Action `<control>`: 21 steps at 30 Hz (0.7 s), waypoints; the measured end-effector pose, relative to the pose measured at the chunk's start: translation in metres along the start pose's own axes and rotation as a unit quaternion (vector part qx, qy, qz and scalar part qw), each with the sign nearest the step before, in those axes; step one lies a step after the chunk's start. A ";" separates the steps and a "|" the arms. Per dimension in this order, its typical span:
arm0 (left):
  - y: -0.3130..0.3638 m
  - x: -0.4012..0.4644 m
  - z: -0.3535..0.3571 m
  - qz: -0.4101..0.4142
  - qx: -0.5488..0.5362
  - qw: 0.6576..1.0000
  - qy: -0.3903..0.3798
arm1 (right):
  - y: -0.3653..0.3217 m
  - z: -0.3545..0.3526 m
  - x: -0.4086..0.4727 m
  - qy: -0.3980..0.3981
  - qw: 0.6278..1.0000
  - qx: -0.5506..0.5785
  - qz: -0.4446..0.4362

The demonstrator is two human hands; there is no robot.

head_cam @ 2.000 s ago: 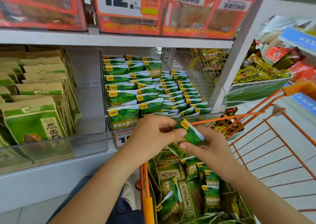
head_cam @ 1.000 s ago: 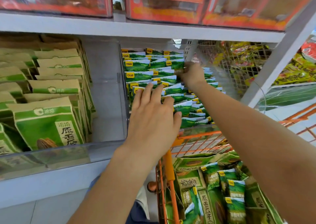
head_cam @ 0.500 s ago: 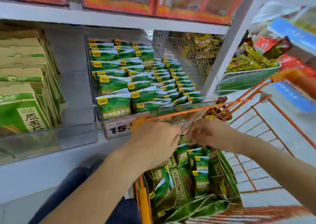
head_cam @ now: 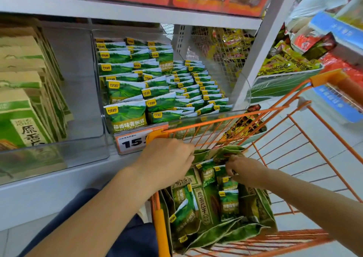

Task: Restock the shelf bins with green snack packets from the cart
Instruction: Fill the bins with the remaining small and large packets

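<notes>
Shelving ahead carries a clear bin (head_cam: 102,117) packed with green packets (head_cam: 127,115). Both my hands are down in the orange cart (head_cam: 324,158): right hand (head_cam: 245,170) pinches a small green packet (head_cam: 228,181); left hand (head_cam: 169,162) curled, contents hidden. Pick-up step; next, lift to bin.

The orange wire cart (head_cam: 294,117) stood before the grey metal shelf (head_cam: 125,11). Small green snack packets (head_cam: 228,205) lay inside it; more filled the clear plastic bin (head_cam: 102,119), right of large green paper bags (head_cam: 21,119).
</notes>
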State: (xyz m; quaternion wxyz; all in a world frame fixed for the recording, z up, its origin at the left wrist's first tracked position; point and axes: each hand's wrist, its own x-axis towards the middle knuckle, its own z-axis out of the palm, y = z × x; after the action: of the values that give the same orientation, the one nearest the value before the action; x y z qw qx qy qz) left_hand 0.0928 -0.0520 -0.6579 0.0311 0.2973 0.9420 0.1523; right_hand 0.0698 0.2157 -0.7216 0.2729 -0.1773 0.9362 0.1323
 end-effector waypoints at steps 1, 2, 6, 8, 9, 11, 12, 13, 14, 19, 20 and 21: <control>0.000 0.000 0.000 0.001 -0.017 1.000 0.007 | -0.001 -0.009 -0.003 0.011 0.998 0.066 -0.016; -0.001 0.001 0.000 -0.002 -0.044 0.999 0.015 | -0.001 -0.020 -0.007 0.026 0.989 0.143 -0.029; -0.002 0.002 -0.010 -0.042 -0.165 0.984 0.046 | -0.020 -0.074 -0.035 0.099 0.896 0.421 -0.097; -0.002 0.001 -0.015 -0.054 -0.237 0.969 0.044 | -0.035 -0.099 -0.048 0.130 0.853 0.487 -0.134; 0.000 0.000 -0.018 -0.058 -0.286 0.955 0.049 | -0.042 -0.110 -0.052 0.152 0.833 0.511 -0.149; 0.004 -0.001 -0.026 -0.064 -0.378 0.920 0.086 | -0.056 -0.127 -0.056 0.209 0.786 0.558 -0.166; 0.005 -0.001 -0.030 -0.074 -0.413 0.900 0.116 | -0.063 -0.133 -0.057 0.240 0.758 0.583 -0.164; 0.006 -0.001 -0.035 -0.082 -0.438 0.883 0.151 | -0.068 -0.136 -0.057 0.267 0.729 0.610 -0.160; 0.006 -0.001 -0.038 -0.091 -0.449 0.869 0.188 | -0.073 -0.138 -0.055 0.281 0.702 0.636 -0.156; -0.006 -0.006 -0.053 -0.121 -0.267 0.900 0.322 | -0.085 -0.152 -0.042 0.297 0.687 0.647 -0.143; -0.011 -0.007 -0.056 -0.122 -0.191 0.909 0.350 | -0.084 -0.159 -0.036 0.316 0.686 0.642 -0.130; -0.017 -0.009 -0.059 -0.122 -0.124 0.913 0.368 | -0.081 -0.165 -0.029 0.332 0.685 0.638 -0.115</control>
State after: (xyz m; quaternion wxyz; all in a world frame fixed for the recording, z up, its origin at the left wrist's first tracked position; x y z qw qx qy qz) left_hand 0.0818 -0.0861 -0.6077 -0.2632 0.0969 0.8890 0.3620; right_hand 0.0488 0.0930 -0.5826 0.0043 -0.0991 0.7962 -0.5968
